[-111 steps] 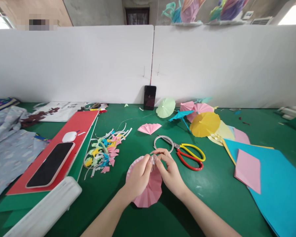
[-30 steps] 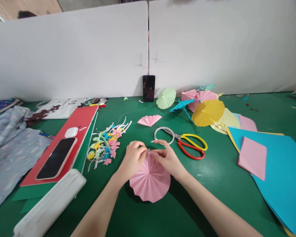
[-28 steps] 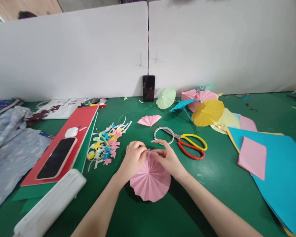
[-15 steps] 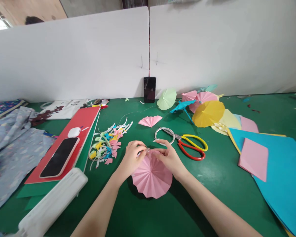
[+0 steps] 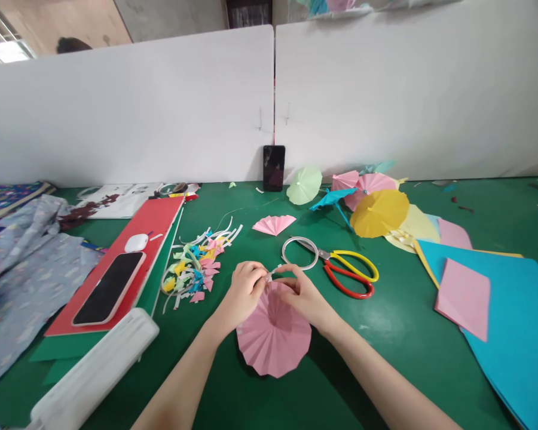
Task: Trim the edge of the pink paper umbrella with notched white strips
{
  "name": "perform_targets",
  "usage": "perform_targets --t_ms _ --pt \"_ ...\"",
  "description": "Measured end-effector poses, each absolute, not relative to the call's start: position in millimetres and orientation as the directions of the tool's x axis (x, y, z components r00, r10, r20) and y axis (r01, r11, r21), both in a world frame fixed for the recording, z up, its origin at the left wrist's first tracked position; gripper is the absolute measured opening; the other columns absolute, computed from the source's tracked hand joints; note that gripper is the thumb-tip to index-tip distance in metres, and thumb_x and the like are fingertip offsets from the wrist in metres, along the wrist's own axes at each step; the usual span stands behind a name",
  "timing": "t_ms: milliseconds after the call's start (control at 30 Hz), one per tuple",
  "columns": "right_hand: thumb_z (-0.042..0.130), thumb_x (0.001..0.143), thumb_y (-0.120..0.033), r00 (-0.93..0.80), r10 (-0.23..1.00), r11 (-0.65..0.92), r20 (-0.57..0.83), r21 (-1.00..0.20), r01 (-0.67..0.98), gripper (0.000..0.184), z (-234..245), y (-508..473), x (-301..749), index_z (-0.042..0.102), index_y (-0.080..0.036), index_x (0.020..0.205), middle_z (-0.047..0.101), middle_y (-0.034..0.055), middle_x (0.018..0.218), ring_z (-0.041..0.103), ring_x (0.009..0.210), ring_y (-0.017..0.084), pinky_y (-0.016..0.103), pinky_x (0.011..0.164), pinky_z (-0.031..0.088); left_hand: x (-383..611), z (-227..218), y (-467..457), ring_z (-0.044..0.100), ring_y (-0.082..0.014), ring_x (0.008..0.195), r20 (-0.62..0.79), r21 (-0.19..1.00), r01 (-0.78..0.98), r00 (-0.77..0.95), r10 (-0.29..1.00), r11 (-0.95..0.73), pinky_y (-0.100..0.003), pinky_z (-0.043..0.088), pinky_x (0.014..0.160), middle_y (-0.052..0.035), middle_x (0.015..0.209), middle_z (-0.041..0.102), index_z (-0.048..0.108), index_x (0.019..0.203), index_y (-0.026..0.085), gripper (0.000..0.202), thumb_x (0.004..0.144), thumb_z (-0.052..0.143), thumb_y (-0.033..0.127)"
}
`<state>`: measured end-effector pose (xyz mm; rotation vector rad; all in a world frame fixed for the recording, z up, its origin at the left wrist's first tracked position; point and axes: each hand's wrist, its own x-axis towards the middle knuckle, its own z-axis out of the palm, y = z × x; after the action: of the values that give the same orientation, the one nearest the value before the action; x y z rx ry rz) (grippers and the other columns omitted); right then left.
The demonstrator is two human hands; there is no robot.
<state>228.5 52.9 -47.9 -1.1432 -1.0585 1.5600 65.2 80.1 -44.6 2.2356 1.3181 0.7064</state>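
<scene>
A pink pleated paper circle (image 5: 273, 337) lies on the green table mat (image 5: 385, 334) in front of me. My left hand (image 5: 244, 292) and my right hand (image 5: 305, 295) both pinch its far edge, fingertips almost meeting. A small pale strip shows between the fingertips of my left hand. Just beyond my hands lies a tape ring (image 5: 299, 253) and red-and-yellow scissors (image 5: 347, 273). A folded pink fan (image 5: 273, 224) rests farther back.
Paper scraps (image 5: 195, 266) pile left of my hands. A phone (image 5: 110, 286) and white mouse (image 5: 137, 242) sit on a red sheet (image 5: 156, 218). A white case (image 5: 89, 376), cloth (image 5: 22, 269), paper umbrellas (image 5: 379, 210), blue and pink sheets (image 5: 497, 304), upright phone (image 5: 274, 168), white dividers behind.
Since 3.7 s ago the pink pleated piece has spread from a half fan under my hands into a full circle. In the last second my hands stayed pinching its far edge.
</scene>
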Motion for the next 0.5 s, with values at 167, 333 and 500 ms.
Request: perform_targets --t_ms 167,333,500 --pt "0.063 0.068 -0.015 -0.171 0.969 -0.202 -0.177 -0.970 -0.137 0.033 -51.8 53.4 228.8 0.052 -0.021 0.099 0.067 -0.0043 0.064 0.061 0.058 0.014 0.027 0.058 0.043 65.8 -39.1 79.0 0.051 -0.0193 0.100 0.198 0.590 0.674 0.414 0.889 -0.445 -0.038 0.044 0.089 -0.0039 0.097 0.059 0.055 0.084 0.020 0.019 0.092 0.039 0.013" --pt "0.062 0.071 -0.018 -0.130 0.980 -0.168 -0.150 -0.976 -0.135 0.034 -52.2 54.7 229.7 0.053 -0.021 0.104 0.070 -0.0012 0.073 0.063 0.066 0.015 0.027 0.061 0.043 68.7 -35.0 74.3 0.049 -0.0201 0.102 0.178 0.543 0.694 0.455 0.872 -0.473 -0.038 0.043 0.090 -0.0040 0.099 0.057 0.055 0.088 0.021 0.020 0.091 0.037 0.011" --pt "0.061 0.072 -0.021 -0.111 0.982 -0.171 -0.154 -0.973 -0.156 0.033 -48.3 55.0 228.3 0.054 -0.021 0.104 0.074 0.0021 0.080 0.069 0.079 0.019 0.031 0.071 0.047 70.7 -37.4 72.4 0.046 -0.0220 0.102 0.179 0.498 0.718 0.463 0.868 -0.486 -0.043 0.041 0.090 -0.0050 0.101 0.055 0.054 0.086 0.021 0.022 0.092 0.035 0.011"
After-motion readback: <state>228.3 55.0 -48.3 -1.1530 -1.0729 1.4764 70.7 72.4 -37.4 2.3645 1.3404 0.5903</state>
